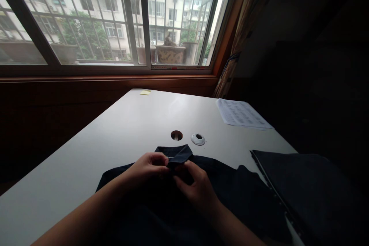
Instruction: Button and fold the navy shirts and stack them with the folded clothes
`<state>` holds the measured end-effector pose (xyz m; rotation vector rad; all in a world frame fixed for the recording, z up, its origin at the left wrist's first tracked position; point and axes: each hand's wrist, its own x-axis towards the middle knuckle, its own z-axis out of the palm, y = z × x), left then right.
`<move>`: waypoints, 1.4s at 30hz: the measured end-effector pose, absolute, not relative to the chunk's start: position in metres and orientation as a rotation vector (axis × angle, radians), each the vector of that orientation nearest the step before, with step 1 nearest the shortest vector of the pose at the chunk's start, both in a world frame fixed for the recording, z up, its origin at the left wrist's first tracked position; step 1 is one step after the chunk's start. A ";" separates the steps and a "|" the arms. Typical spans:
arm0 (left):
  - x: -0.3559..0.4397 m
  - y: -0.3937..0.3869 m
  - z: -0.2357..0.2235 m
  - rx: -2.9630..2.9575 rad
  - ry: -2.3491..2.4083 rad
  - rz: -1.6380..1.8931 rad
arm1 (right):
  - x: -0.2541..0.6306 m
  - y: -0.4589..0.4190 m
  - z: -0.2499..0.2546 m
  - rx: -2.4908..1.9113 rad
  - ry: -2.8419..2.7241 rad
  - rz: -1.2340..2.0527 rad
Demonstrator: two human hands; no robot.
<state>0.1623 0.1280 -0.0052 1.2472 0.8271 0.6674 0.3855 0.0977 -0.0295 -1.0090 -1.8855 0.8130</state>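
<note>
A dark navy shirt point(230, 184) lies spread on the white table, its collar point(182, 155) toward the window. At the front of the collar, my left hand point(151, 164) pinches the fabric between thumb and fingers. Close by on the right, my right hand point(194, 180) has its thumb and fingers closed on the same collar front. The fingertips of both hands nearly meet there. Whatever small part lies between them is too dark to make out. The lower shirt fades into shadow.
On the white table point(115, 134) are a round cable hole point(177, 135) and its loose grommet cover point(198, 139). Printed sheets point(243, 113) lie at the back right, a yellow sticky note point(145, 92) at the back left. Another dark folded cloth point(302, 177) rests at right.
</note>
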 end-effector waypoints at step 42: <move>0.181 0.117 -0.027 2.120 1.156 0.915 | 0.389 0.105 -0.031 -1.128 -1.835 0.847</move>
